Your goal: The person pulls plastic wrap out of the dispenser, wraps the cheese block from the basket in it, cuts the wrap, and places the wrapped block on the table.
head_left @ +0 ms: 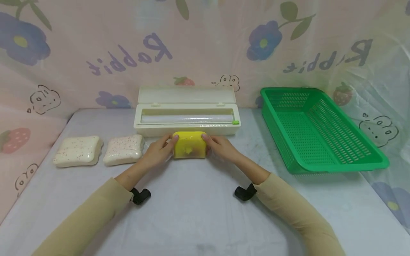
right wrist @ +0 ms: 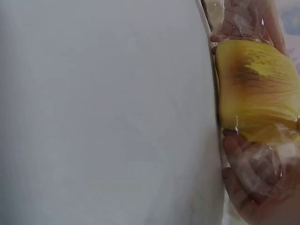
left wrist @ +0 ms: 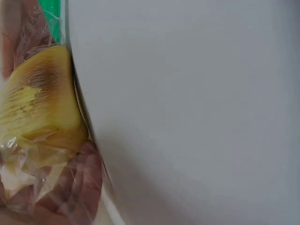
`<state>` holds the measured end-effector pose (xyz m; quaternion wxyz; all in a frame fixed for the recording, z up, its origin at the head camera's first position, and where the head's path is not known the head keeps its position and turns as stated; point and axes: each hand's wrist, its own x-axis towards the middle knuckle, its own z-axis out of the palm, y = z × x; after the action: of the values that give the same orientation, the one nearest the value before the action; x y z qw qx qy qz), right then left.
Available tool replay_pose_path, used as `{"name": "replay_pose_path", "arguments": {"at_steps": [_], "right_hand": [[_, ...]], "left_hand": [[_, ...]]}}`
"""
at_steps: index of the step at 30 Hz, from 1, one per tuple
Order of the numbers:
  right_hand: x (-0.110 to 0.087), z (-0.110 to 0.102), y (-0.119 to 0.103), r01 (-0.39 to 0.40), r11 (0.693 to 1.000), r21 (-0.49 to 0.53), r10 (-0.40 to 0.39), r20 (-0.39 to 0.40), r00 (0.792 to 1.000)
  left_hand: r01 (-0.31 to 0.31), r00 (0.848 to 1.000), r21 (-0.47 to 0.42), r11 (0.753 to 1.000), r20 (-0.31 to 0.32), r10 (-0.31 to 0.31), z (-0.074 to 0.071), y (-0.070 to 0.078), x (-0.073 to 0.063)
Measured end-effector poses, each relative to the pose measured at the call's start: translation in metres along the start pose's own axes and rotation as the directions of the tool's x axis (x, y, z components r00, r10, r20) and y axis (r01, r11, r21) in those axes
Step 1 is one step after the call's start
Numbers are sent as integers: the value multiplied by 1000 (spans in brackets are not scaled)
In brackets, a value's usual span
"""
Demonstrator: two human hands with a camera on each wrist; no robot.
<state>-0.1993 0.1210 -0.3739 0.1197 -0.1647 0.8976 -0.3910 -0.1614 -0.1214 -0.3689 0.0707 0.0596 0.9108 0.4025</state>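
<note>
In the head view, a yellow bread-like block point(head_left: 190, 144) wrapped in clear plastic film is held upright just in front of the white film dispenser point(head_left: 187, 130). My left hand point(head_left: 159, 151) grips its left end and my right hand point(head_left: 221, 147) its right end, thumbs at the upper corners. Both wrist views show a browned patch on the yellow block point(left wrist: 49, 101). Loose film bunches over the fingers of the left hand point(left wrist: 75, 187) in the left wrist view and the right hand point(right wrist: 255, 176) in the right wrist view.
The dispenser's lid point(head_left: 187, 95) stands raised behind its film roll point(head_left: 187, 118). Two cream, red-speckled blocks point(head_left: 77, 151) point(head_left: 123, 150) lie to the left. On the right sits a green plastic basket point(head_left: 346, 167). A printed curtain point(head_left: 205, 46) hangs behind the white-covered table point(head_left: 192, 213).
</note>
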Motion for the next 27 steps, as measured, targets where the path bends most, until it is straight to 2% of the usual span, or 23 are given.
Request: {"name": "replay_pose_path", "arguments": {"at_steps": [5, 10, 18, 20, 22, 27], "right_hand": [[10, -1, -2, -93, 995, 33, 94, -18, 995], [18, -4, -2, -93, 987, 132, 96, -16, 995], [28, -5, -1, -150, 962, 228, 159, -22, 987], [30, -6, 2, -141, 963, 230, 148, -13, 989], [30, -8, 5, -124, 964, 234, 124, 17, 992], [24, -21, 19, -21, 972, 232, -8, 123, 992]], "left_hand": [[68, 998, -21, 997, -14, -69, -2, 2, 11], [98, 995, -87, 991, -28, -101, -3, 4, 20], [142, 990, -246, 959, 19, -141, -6, 5, 32], [155, 988, -250, 956, 28, -153, -8, 5, 32], [154, 988, -225, 962, 21, -153, -9, 6, 31], [154, 988, -117, 981, 8, -154, -13, 6, 28]]}}
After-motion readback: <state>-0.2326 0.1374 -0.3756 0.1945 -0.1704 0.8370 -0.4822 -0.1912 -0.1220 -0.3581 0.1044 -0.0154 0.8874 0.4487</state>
